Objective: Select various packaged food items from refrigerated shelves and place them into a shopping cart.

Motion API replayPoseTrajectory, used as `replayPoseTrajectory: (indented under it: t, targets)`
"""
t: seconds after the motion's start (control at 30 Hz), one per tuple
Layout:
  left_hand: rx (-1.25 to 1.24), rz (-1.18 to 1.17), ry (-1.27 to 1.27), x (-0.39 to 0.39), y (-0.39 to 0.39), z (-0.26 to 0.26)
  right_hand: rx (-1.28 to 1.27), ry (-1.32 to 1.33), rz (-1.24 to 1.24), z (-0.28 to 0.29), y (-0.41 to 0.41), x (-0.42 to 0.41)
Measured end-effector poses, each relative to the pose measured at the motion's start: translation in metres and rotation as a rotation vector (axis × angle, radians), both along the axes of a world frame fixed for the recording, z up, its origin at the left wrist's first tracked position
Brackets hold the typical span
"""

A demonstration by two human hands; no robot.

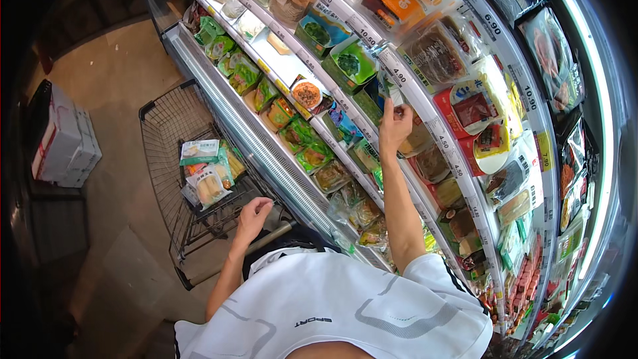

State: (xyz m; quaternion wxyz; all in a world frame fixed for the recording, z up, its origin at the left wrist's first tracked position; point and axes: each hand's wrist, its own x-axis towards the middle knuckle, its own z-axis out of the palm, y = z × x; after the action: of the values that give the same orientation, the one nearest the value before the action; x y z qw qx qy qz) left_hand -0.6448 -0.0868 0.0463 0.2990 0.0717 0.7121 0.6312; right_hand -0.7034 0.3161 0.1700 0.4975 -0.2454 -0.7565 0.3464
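Observation:
My right hand (396, 124) reaches to a shelf of the refrigerated display. Its fingertips are at a small white and green packet (392, 90) behind the price rail; whether they grip it I cannot tell. Just left of it on that shelf stand green boxes (353, 64) of leafy food. My left hand (255, 212), fingers curled, hangs above the near end of a wire shopping cart (154, 142), with nothing visible in it. Inside the cart lie several plastic food packets, among them a clear and white one (209, 187) and a green and white one (199, 150).
Curved shelf rails with price tags (441, 134) run across the display. The lowest shelf holds bagged greens (244, 72), and a ventilated metal ledge (234, 124) edges it beside the cart. White cartons (75, 139) stand at the far left.

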Motion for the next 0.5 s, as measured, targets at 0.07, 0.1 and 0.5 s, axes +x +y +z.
replayPoseTrajectory:
  t: [0.07,0.1,0.5]
  targets:
    - [-0.001,-0.002,0.014,0.002,-0.006,0.000,-0.176,0.046,0.039,0.028,-0.025,-0.014]
    - [0.003,0.001,0.010,0.002,-0.007,-0.002,-0.353,0.102,0.064,0.037,-0.029,-0.021]
    - [0.003,0.090,0.016,0.000,-0.026,-0.005,0.190,-0.051,-0.101,0.003,-0.026,-0.028]
